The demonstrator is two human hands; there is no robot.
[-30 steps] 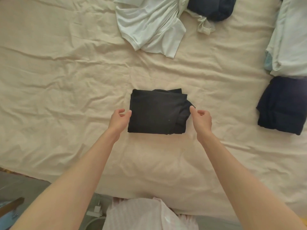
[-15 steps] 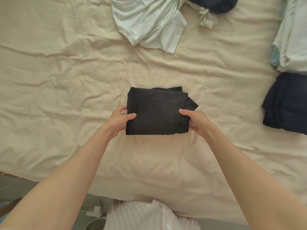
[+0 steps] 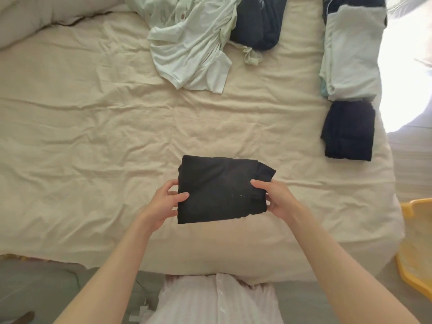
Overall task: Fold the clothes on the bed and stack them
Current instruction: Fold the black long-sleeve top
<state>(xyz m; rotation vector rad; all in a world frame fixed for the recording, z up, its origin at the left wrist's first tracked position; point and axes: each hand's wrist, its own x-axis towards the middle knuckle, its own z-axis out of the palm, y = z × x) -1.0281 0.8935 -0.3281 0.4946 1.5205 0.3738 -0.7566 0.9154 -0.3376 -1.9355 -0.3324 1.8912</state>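
Both hands are clamped on the folded black garment point(image 3: 217, 190): our left hand point(image 3: 163, 204) pinches its left edge, thumb on top and fingers underneath; our right hand point(image 3: 274, 198) grips the right edge the same way, over the loose layers that stick out there. We read the two-sided grip as a way to keep the fold stack from sliding open in transit. That protruding flap at the right corner is the weak spot.

Garment sits just above the bed point(image 3: 93, 136), near its front edge, roughly centred; whether it is fully clear of the sheet we can't tell.

Finished pieces are parked along the right side: a folded dark navy piece point(image 3: 348, 132) with a folded pale blue piece point(image 3: 350, 54) just behind it, touching or nearly so. Likely the drop zone, so we'd expect the black one to go there.

Still unfolded at the far edge: a crumpled white shirt point(image 3: 194, 50) and a dark bundle point(image 3: 259, 22) beside it. Task looks about halfway.
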